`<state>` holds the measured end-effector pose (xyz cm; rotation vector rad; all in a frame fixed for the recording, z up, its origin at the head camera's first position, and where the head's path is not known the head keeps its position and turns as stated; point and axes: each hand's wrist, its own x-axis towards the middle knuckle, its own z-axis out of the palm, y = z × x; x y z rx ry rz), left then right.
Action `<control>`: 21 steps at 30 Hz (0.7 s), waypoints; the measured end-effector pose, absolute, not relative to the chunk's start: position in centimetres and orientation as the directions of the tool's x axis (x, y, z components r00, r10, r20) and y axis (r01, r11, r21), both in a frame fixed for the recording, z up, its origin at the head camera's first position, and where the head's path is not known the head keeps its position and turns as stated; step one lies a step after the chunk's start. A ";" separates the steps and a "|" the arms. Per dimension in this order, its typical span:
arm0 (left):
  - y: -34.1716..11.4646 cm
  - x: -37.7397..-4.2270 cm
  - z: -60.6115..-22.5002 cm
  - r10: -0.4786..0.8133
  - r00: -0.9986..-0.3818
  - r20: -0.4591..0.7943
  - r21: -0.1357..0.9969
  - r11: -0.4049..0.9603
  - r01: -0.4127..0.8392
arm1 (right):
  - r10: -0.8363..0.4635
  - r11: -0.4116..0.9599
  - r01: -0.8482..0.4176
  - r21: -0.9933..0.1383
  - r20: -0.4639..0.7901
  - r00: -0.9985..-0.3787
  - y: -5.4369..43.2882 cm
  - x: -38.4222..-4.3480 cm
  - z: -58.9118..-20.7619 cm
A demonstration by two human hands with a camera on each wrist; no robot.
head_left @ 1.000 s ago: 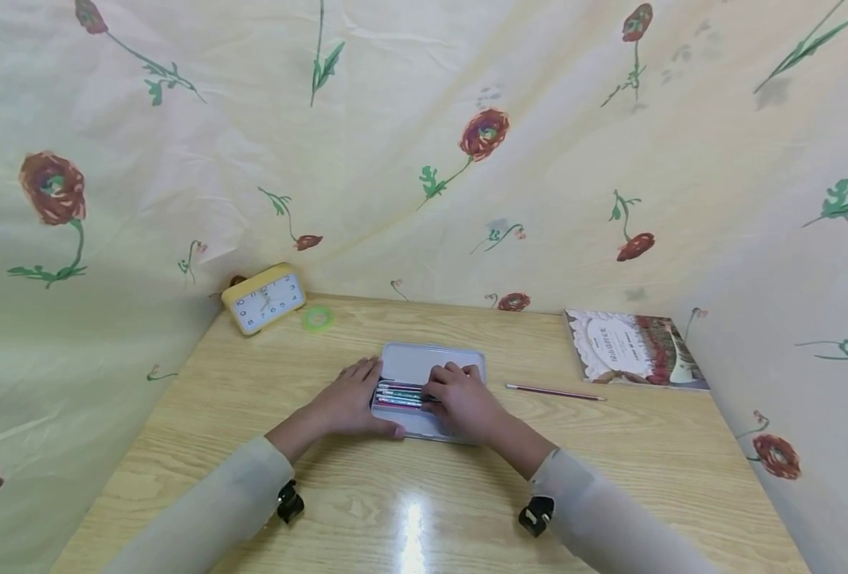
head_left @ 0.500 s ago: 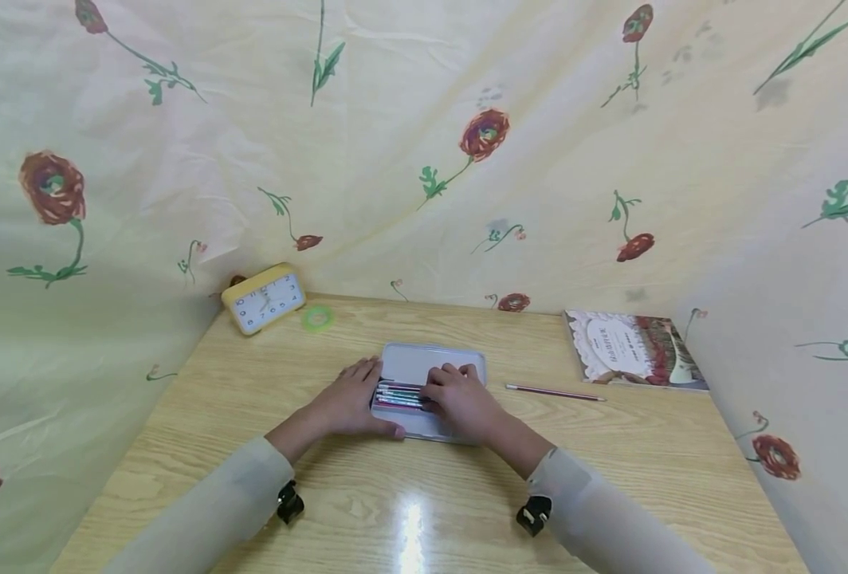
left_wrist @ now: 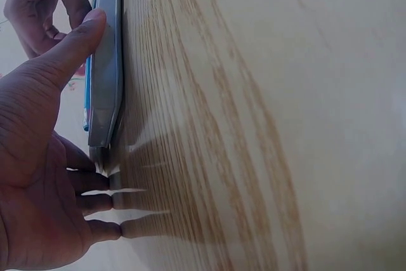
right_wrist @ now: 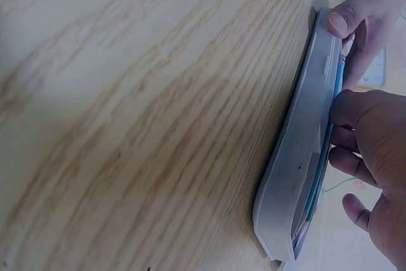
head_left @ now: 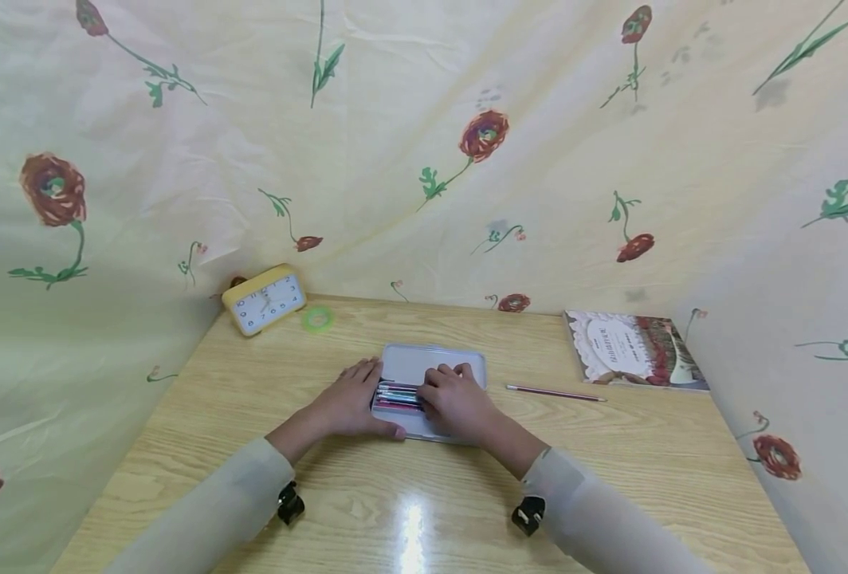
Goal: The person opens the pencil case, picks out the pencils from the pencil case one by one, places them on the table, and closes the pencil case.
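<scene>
A grey pencil case (head_left: 431, 360) lies unfolded on the table with several pencils (head_left: 398, 397) side by side in its near half. At the case's left end is my left hand (head_left: 347, 403); in the left wrist view its thumb (left_wrist: 85, 36) presses the near rim and the other fingertips touch the tabletop. My right hand (head_left: 460, 405) reaches over the right part of the case. Its curled fingers and thumb pinch at a blue-green pencil (right_wrist: 322, 157), seen in the right wrist view. The pencils' right ends are hidden beneath that hand in the head view.
A dark red pencil (head_left: 556, 393) lies right of the case. Further right is a booklet (head_left: 635, 348) with a printed cover. A yellow clock (head_left: 265, 300) and a green tape roll (head_left: 318, 319) stand at the back left. Flowered cloth (head_left: 367, 159) hangs behind the table.
My right hand has shifted slightly left over the pencils, and these lie a little differently in the case. My left hand keeps its place.
</scene>
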<state>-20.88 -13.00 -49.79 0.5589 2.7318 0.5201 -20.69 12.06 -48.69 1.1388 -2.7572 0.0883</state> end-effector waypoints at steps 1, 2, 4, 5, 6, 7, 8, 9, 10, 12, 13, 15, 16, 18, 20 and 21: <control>-13.0 -20.9 -49.8 0.424 -0.878 -0.221 0.404 0.859 0.313 | -0.696 0.709 -0.705 0.006 0.168 -0.698 12.0 -20.7 -48.7; -13.0 -20.9 -49.8 0.423 -0.878 -0.224 0.403 0.861 0.311 | -0.696 0.709 -0.705 0.007 0.168 -0.698 11.9 -20.7 -48.7; -13.1 -20.8 -49.7 0.421 -0.878 -0.229 0.405 0.861 0.308 | -0.695 0.711 -0.703 0.014 0.168 -0.699 11.8 -20.7 -48.7; -13.1 -20.8 -49.7 0.420 -0.878 -0.230 0.407 0.861 0.306 | -0.694 0.712 -0.702 0.015 0.167 -0.700 11.7 -20.7 -48.7; -13.0 -20.8 -49.7 0.420 -0.877 -0.233 0.407 0.861 0.305 | -0.693 0.713 -0.701 0.018 0.166 -0.701 11.6 -20.7 -48.7; -13.0 -20.8 -49.7 0.421 -0.877 -0.232 0.410 0.860 0.304 | -0.691 0.715 -0.699 0.020 0.166 -0.703 11.6 -20.7 -48.7; -13.0 -20.8 -49.6 0.421 -0.877 -0.231 0.412 0.859 0.304 | -0.689 0.717 -0.696 0.023 0.168 -0.705 11.5 -20.7 -48.7; -13.0 -20.8 -49.6 0.421 -0.878 -0.229 0.414 0.858 0.304 | -0.687 0.720 -0.694 0.027 0.171 -0.706 11.4 -20.7 -48.7; -13.0 -20.8 -49.6 0.422 -0.878 -0.226 0.417 0.857 0.304 | -0.684 0.722 -0.691 0.027 0.174 -0.708 11.4 -20.7 -48.7; -13.0 -20.8 -49.7 0.419 -0.879 -0.227 0.416 0.858 0.302 | -0.681 0.725 -0.688 0.028 0.180 -0.710 11.2 -20.8 -48.8; -13.0 -20.9 -49.7 0.418 -0.880 -0.227 0.416 0.858 0.301 | -0.680 0.725 -0.688 0.027 0.184 -0.710 11.2 -20.8 -48.9; -13.0 -20.9 -49.7 0.418 -0.880 -0.226 0.415 0.859 0.301 | -0.678 0.726 -0.687 0.026 0.187 -0.710 11.0 -20.9 -49.0; -13.0 -20.9 -49.7 0.418 -0.880 -0.227 0.416 0.858 0.300 | -0.678 0.726 -0.687 0.024 0.188 -0.711 10.9 -20.9 -49.0; -13.0 -20.9 -49.7 0.419 -0.879 -0.228 0.416 0.858 0.301 | -0.675 0.729 -0.684 0.021 0.184 -0.714 10.8 -20.9 -49.0; -13.0 -20.9 -49.6 0.420 -0.878 -0.230 0.416 0.858 0.302 | -0.674 0.731 -0.682 0.026 0.182 -0.716 10.7 -20.9 -49.0; -13.0 -20.9 -49.6 0.421 -0.878 -0.229 0.415 0.858 0.303 | -0.674 0.732 -0.681 0.029 0.183 -0.716 10.7 -20.9 -48.9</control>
